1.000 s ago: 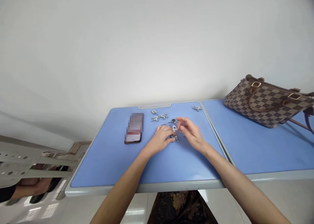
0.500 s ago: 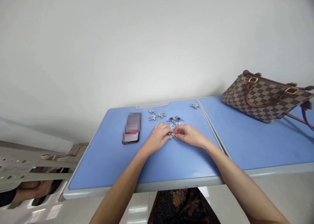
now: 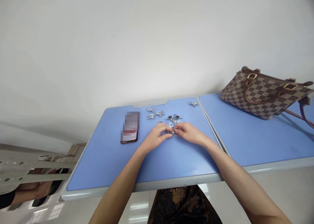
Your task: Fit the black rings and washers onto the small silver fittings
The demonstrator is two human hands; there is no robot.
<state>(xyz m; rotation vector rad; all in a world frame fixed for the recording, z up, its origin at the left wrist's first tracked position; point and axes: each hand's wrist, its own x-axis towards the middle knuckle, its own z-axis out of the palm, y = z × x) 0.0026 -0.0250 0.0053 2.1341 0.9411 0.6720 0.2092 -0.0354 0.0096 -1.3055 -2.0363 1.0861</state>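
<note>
My left hand (image 3: pixel 155 137) and my right hand (image 3: pixel 189 133) meet over the middle of the blue table (image 3: pixel 108 165). Both pinch the same small silver metal piece (image 3: pixel 171 132) between their fingertips, just above the tabletop. Several more small silver metal parts (image 3: pixel 174 118) lie scattered right behind the hands, some with black round bits. Two further metal pieces (image 3: pixel 154 114) rest farther back to the left, and a single one (image 3: pixel 193 103) sits near the table's far right corner.
A phone in a dark case (image 3: pixel 130 127) lies left of the hands. A brown checked handbag (image 3: pixel 263 92) stands on the adjoining blue table (image 3: pixel 257 142) at right. White wall behind; a metal shelf frame (image 3: pixel 26 165) at lower left.
My right hand came down from the scattered parts to meet my left hand, and both now pinch the small metal piece. The view shifted slightly, so everything sits a little higher.
</note>
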